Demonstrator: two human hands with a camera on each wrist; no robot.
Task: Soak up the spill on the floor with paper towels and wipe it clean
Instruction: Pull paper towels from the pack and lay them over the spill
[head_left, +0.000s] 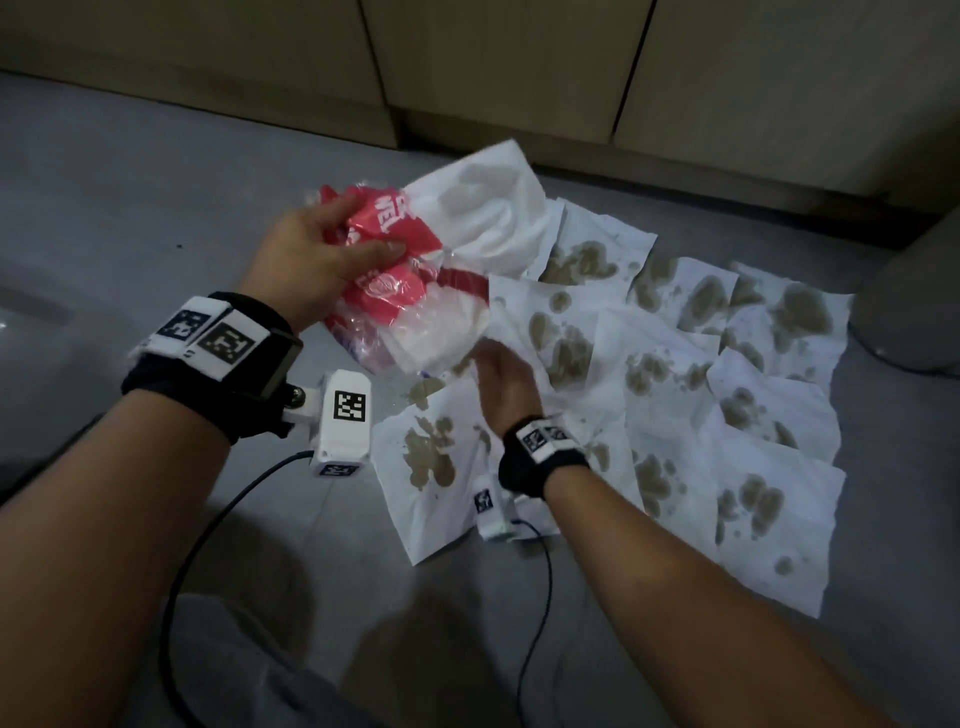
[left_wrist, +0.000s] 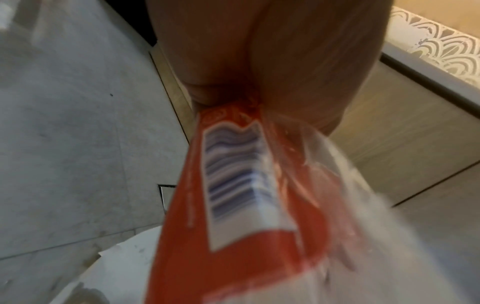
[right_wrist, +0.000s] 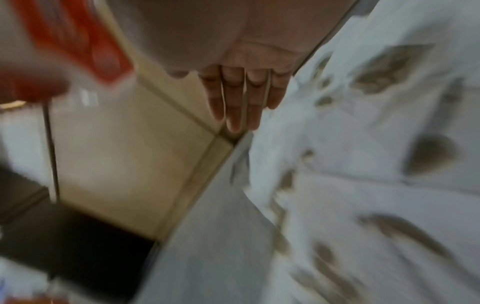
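My left hand (head_left: 322, 254) grips a red and clear plastic pack of paper towels (head_left: 395, 291), held up above the grey floor. A clean white towel (head_left: 483, 208) sticks out of the pack's far end. In the left wrist view the pack (left_wrist: 233, 205) fills the middle, squeezed under my left hand (left_wrist: 272, 61). My right hand (head_left: 506, 379) hovers just below the pack with nothing in it; its fingers (right_wrist: 241, 98) are straight. Several white towels (head_left: 727, 415) lie spread on the floor, blotched brown. A small brown puddle (head_left: 423, 392) shows bare beside them.
Beige cabinet fronts (head_left: 519, 78) run along the back. A grey rounded object (head_left: 909, 312) stands right of the towels. Black cables (head_left: 208, 519) trail from both wrist cameras over the floor. My grey-clad knee (head_left: 234, 665) is at the bottom left.
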